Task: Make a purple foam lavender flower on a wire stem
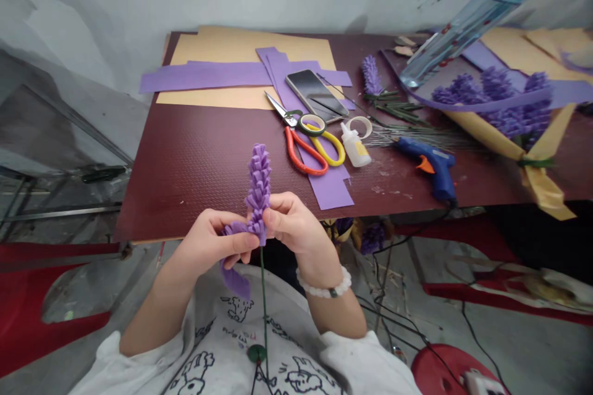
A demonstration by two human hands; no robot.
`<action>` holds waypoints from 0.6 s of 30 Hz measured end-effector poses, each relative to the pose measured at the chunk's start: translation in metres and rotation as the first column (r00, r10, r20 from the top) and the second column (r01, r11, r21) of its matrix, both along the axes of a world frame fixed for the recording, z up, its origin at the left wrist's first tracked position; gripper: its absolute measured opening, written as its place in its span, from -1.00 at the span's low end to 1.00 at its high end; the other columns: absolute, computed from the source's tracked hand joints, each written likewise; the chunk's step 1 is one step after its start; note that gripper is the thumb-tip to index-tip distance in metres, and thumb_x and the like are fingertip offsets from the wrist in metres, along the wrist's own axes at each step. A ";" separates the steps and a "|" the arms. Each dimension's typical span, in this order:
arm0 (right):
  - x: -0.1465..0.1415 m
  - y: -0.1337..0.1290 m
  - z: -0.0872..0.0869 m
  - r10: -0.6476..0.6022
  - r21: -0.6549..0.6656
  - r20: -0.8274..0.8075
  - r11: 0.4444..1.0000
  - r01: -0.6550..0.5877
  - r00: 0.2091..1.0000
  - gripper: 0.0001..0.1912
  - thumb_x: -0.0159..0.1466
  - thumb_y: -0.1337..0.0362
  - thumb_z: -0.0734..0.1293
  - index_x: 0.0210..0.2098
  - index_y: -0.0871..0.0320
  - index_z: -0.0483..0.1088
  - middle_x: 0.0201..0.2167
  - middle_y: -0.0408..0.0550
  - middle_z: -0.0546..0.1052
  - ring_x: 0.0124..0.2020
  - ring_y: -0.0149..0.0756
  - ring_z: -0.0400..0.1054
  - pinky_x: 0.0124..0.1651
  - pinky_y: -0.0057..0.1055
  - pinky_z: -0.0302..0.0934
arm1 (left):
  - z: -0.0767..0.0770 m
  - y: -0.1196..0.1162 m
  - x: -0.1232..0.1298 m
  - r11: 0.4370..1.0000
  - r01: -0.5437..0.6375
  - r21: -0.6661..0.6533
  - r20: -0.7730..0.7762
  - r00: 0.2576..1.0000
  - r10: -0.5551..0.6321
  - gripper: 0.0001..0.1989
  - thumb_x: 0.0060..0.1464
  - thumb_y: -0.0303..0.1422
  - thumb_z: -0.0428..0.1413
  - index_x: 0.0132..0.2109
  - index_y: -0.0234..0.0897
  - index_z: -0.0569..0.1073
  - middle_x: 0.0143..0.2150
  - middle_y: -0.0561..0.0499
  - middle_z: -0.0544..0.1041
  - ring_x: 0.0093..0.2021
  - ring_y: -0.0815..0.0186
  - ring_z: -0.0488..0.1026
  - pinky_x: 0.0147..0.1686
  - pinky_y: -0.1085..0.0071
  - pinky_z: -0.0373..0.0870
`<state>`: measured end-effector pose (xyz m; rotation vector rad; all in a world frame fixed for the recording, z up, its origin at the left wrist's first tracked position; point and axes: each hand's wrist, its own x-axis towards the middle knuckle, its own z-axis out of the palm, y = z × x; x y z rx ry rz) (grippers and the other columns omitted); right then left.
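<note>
Upright before my chest is a purple paper flower point(258, 182) with looped petals wound around a green wire stem point(264, 296). My left hand point(222, 237) pinches a looped purple strip at the flower's base, and the strip's loose tail point(235, 281) hangs below that hand. On the other side, my right hand point(290, 219) grips the flower's lower part between thumb and fingers. Beyond the flower lie scissors point(308, 151) with one red and one yellow handle, a roll of tape point(311, 124) resting on them, and a small white glue bottle point(356, 147).
A blue glue gun point(428, 160) rests at the right of the brown table point(208, 160), near a wrapped purple bouquet point(504, 105) and a tall clear blue container point(463, 31). Purple strips point(208, 75) and a phone point(317, 94) lie farther back. Cables hang below the right side.
</note>
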<state>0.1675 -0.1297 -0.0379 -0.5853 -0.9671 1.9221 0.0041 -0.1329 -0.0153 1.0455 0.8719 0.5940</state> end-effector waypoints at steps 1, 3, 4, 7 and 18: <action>-0.001 0.000 -0.001 0.014 -0.017 -0.015 1.000 -0.014 1.000 -0.62 0.02 0.00 0.49 -0.48 0.23 0.47 -0.64 -0.21 0.36 -0.64 -0.54 0.17 -0.58 -0.55 0.11 | -0.001 -0.001 0.001 0.999 0.014 -0.037 0.041 0.999 -0.013 -0.69 -0.19 -0.19 0.31 -0.57 -0.36 0.49 -0.69 0.08 0.41 -0.76 0.56 0.16 -0.77 0.59 0.05; -0.002 0.000 -0.003 0.029 -0.026 -0.022 0.999 -0.029 0.999 -0.60 0.00 -0.01 0.50 -0.47 0.23 0.48 -0.63 -0.20 0.36 -0.64 -0.55 0.18 -0.59 -0.57 0.12 | -0.003 -0.004 0.003 0.995 0.035 -0.096 0.108 0.994 -0.025 -0.65 -0.22 -0.14 0.33 -0.57 -0.36 0.47 -0.71 0.07 0.40 -0.78 0.56 0.14 -0.79 0.59 0.01; -0.002 0.000 -0.004 0.032 -0.021 -0.022 0.999 -0.032 0.999 -0.59 0.00 -0.02 0.50 -0.47 0.23 0.48 -0.63 -0.21 0.35 -0.65 -0.56 0.16 -0.61 -0.58 0.10 | -0.004 -0.005 0.004 0.993 0.032 -0.110 0.126 0.992 -0.018 -0.63 -0.23 -0.12 0.33 -0.58 -0.36 0.47 -0.72 0.07 0.39 -0.79 0.56 0.13 -0.80 0.59 0.00; -0.004 0.001 -0.006 0.039 0.031 -0.051 0.999 -0.038 0.998 -0.61 0.05 -0.02 0.47 -0.47 0.22 0.49 -0.66 -0.24 0.31 -0.68 -0.58 0.13 -0.63 -0.60 0.05 | -0.007 -0.010 0.008 0.995 -0.041 -0.095 0.118 0.992 0.052 -0.62 -0.22 -0.10 0.32 -0.57 -0.36 0.48 -0.75 0.09 0.36 -0.80 0.57 0.10 -0.82 0.59 -0.04; -0.010 -0.031 0.044 -0.468 0.151 -0.242 0.847 0.509 0.850 -0.62 0.28 -0.06 0.16 0.01 -0.14 0.34 -0.09 -0.14 0.47 -0.13 -0.31 0.41 0.04 -0.24 0.26 | -0.005 -0.014 0.006 0.833 -0.410 0.373 -0.137 0.863 0.486 -0.75 -0.02 -0.31 0.22 -0.56 -0.29 0.40 -0.76 0.17 0.31 -0.77 0.53 0.19 -0.79 0.59 0.12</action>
